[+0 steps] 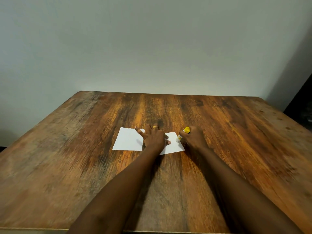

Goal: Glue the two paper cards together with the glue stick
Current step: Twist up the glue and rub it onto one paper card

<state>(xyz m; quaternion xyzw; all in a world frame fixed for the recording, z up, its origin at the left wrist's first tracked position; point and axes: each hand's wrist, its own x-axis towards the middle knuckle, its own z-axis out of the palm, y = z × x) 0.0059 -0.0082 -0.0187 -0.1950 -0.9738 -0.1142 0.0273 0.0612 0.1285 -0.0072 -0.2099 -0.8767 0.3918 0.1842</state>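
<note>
Two white paper cards lie flat side by side on the wooden table (pixel 84 166). The left card (pixel 127 140) is mostly uncovered. My left hand (pixel 154 138) rests with spread fingers across the gap, pressing on the right card (pixel 175 144) and touching the left card's right edge. My right hand (pixel 192 137) grips a glue stick (pixel 183 134) with a yellow end and white body, tilted, its lower tip down on the right card's right edge.
A plain grey wall stands behind the table's far edge. A dark object (pixel 302 105) sits at the far right beyond the table corner. The table's near edge runs along the bottom of the view.
</note>
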